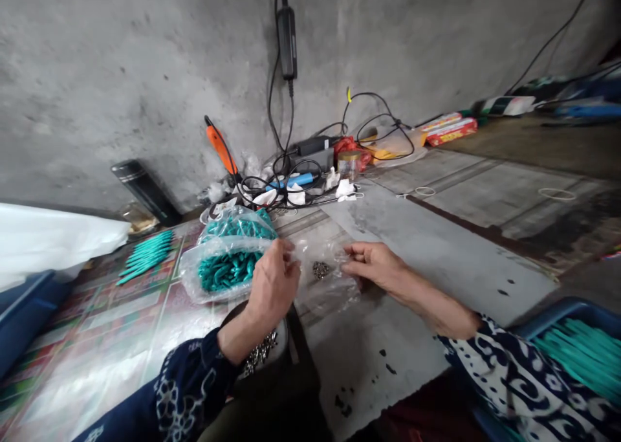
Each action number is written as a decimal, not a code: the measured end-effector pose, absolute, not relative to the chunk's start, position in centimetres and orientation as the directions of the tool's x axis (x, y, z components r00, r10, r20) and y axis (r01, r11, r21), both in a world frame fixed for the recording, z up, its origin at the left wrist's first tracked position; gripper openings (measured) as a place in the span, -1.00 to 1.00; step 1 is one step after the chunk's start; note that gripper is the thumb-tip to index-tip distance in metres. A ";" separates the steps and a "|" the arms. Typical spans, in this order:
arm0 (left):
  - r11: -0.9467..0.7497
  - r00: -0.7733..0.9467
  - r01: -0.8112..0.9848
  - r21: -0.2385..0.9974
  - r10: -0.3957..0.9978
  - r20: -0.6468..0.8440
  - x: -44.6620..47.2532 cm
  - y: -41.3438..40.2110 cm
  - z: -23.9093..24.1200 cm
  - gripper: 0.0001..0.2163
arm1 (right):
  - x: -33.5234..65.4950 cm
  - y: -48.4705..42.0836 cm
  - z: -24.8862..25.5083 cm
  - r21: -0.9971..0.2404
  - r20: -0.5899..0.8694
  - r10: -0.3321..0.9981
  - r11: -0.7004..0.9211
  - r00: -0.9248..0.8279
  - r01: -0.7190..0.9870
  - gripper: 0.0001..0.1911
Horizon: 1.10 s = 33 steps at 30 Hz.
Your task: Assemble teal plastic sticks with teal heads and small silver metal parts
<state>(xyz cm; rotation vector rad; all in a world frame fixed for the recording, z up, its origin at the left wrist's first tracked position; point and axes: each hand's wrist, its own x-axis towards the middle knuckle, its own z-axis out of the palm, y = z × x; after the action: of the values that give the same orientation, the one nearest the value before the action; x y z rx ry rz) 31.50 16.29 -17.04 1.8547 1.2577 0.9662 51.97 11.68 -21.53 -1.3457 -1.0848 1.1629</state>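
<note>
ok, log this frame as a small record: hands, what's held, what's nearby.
left hand: pinching the clear plastic bag near its top
right hand: fingers at the bag's other side
bag contents: small dark metal pieces
next to left hand: plastic bag of teal pieces
by left wrist: cluster of metal pieces
further left: loose teal strips
lower right: blue crate holding teal strips
against wall: orange-handled tool, tangled black cables, black flask

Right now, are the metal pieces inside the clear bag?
Inside: the metal pieces show through the clear bag, held by left hand and right hand.
</note>
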 end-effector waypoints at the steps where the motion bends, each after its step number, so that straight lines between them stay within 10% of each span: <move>1: -0.353 0.263 0.443 0.824 0.930 0.257 31.4 15.8 -16.6 -0.74 | 52.0 11.6 -21.5 -0.995 -0.068 0.992 -0.076 0.110 0.066 -0.60; 8: -0.760 0.719 0.578 0.298 0.646 0.255 31.7 13.8 -16.4 -0.83 | 51.9 11.1 -20.5 -0.881 0.099 0.995 0.075 0.026 0.468 -0.76; 29: -0.733 0.710 0.610 0.302 0.675 0.203 29.3 15.2 -17.2 -0.67 | 49.1 10.4 -20.1 -0.551 0.135 0.989 0.022 0.063 0.834 -0.95; 33: -0.745 0.709 0.601 0.290 0.664 0.235 26.7 13.8 -16.1 -0.72 | 49.6 9.2 -20.5 -0.559 0.237 0.964 0.037 0.117 0.828 -0.64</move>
<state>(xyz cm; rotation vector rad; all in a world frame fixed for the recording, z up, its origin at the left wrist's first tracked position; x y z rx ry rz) 26.68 13.78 -16.08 2.7242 1.0194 0.4858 49.63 9.25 -20.48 -1.8178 -1.7376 0.3013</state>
